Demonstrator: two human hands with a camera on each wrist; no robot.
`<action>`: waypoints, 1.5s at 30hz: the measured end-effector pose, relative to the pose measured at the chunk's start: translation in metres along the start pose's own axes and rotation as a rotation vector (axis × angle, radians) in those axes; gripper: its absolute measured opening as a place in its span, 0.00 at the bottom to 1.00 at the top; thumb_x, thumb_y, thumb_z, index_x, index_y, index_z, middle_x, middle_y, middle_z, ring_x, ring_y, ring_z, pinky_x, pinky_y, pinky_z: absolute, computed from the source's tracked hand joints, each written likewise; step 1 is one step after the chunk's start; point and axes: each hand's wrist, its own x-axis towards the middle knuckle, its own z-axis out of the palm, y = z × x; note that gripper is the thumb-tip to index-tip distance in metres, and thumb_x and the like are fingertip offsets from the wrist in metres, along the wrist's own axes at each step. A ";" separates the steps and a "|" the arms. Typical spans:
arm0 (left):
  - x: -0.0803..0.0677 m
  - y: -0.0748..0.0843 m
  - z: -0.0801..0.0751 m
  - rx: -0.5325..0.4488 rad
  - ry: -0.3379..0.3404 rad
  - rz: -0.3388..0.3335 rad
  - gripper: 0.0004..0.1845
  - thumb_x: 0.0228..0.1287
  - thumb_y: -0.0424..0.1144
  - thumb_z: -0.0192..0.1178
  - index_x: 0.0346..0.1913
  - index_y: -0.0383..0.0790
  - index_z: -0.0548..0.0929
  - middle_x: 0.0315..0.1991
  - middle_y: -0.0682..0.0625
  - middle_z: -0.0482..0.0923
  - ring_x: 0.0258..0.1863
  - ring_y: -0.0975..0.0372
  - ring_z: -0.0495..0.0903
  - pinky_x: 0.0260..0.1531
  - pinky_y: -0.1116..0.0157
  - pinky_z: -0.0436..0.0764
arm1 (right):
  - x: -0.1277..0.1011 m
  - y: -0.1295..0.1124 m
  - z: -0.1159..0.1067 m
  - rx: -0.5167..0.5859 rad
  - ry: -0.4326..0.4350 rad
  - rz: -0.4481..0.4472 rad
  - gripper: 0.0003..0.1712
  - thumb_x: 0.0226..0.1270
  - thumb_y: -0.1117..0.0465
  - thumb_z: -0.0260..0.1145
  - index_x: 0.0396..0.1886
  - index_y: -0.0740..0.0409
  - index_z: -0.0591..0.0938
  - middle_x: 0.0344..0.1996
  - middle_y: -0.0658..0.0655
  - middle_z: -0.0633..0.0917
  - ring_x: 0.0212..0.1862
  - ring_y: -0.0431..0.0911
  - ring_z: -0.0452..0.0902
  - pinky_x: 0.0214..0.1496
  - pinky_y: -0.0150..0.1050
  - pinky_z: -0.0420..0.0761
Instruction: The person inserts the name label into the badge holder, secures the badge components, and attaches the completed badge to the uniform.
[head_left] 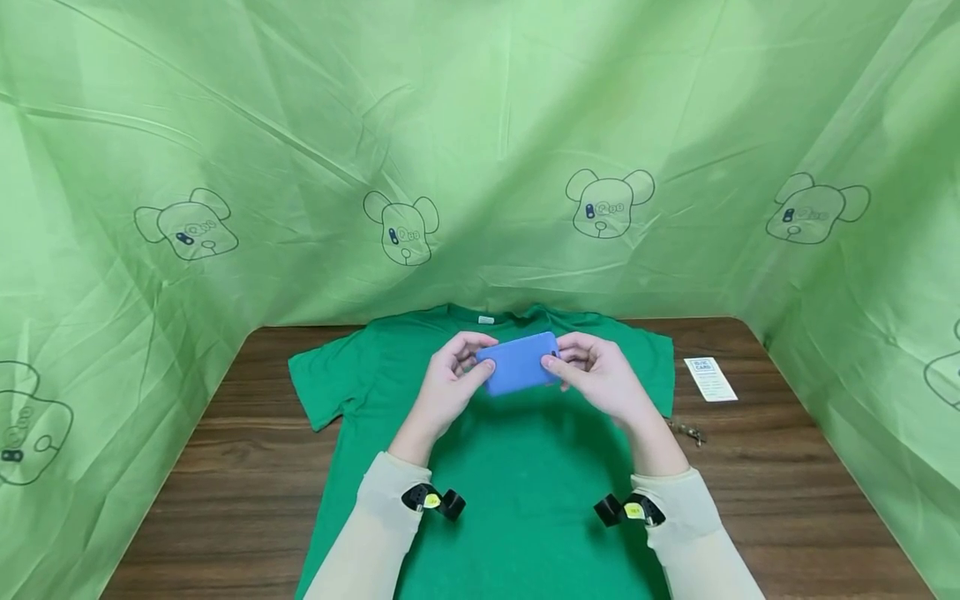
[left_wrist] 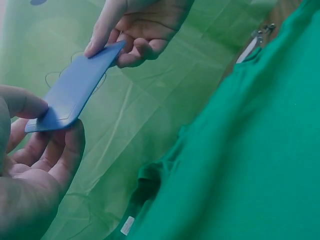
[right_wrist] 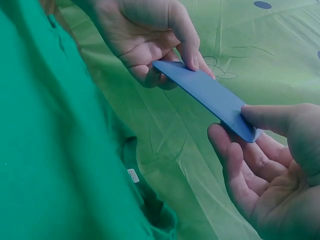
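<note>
The blue case (head_left: 517,365) is up off the shirt (head_left: 510,500), over its far half, between the two hands. The left hand (head_left: 453,371) pinches its left end, thumb on the upper face and fingers beneath; the right hand (head_left: 600,375) pinches the right end the same way, its thumb just beside a small dark spot (head_left: 554,353). So both sets of fingers are clamped on the case, though the head view hides most of those underneath.

The case slants, its right end farther than its left. To handle it well, a light, matched pinch at the two ends seems best: it looks thin, and uneven pressure could bend or twist it. The thumbs should press near the edges, leaving the middle of the face uncovered. If one hand must shift, the other should first take a firmer hold. Lowering the right end slightly would level the case.

The shirt lies spread on the tabletop (head_left: 247,492), so the wrists are best held high enough not to drag it. The white card (head_left: 711,380) and metal piece (head_left: 688,432) lie to the right, well apart from the fingers; the right sleeve (head_left: 690,517) should pass clear of the metal piece.
</note>
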 end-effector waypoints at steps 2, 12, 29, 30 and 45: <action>0.001 0.000 0.000 0.003 0.006 0.003 0.13 0.79 0.29 0.64 0.61 0.35 0.84 0.55 0.38 0.86 0.48 0.53 0.84 0.46 0.63 0.85 | 0.000 0.001 0.000 -0.014 -0.002 0.001 0.15 0.78 0.61 0.74 0.54 0.68 0.86 0.41 0.63 0.89 0.38 0.60 0.87 0.41 0.46 0.90; 0.001 0.003 0.001 0.008 0.005 0.000 0.13 0.79 0.30 0.65 0.62 0.36 0.85 0.53 0.40 0.86 0.46 0.54 0.83 0.44 0.64 0.84 | 0.002 0.005 -0.001 -0.043 0.042 0.002 0.16 0.73 0.60 0.79 0.50 0.67 0.88 0.39 0.60 0.88 0.37 0.47 0.85 0.38 0.37 0.86; 0.001 0.000 0.001 0.055 0.007 0.021 0.13 0.78 0.31 0.67 0.61 0.38 0.87 0.42 0.44 0.83 0.40 0.56 0.80 0.38 0.65 0.79 | 0.001 0.006 -0.002 -0.089 0.080 0.005 0.14 0.71 0.60 0.80 0.48 0.66 0.91 0.35 0.59 0.89 0.34 0.46 0.85 0.37 0.41 0.86; 0.001 0.000 0.001 0.055 0.008 0.023 0.13 0.78 0.31 0.67 0.61 0.38 0.87 0.41 0.44 0.83 0.40 0.56 0.80 0.37 0.65 0.79 | 0.000 0.005 -0.002 -0.089 0.080 0.005 0.14 0.71 0.60 0.80 0.48 0.66 0.91 0.35 0.59 0.89 0.34 0.46 0.85 0.37 0.41 0.86; 0.001 0.004 0.003 0.044 0.010 0.018 0.13 0.78 0.30 0.67 0.60 0.37 0.87 0.41 0.44 0.82 0.39 0.56 0.79 0.37 0.66 0.78 | -0.001 0.001 -0.002 -0.092 0.075 0.020 0.13 0.72 0.62 0.79 0.48 0.67 0.91 0.36 0.59 0.90 0.36 0.46 0.87 0.37 0.36 0.83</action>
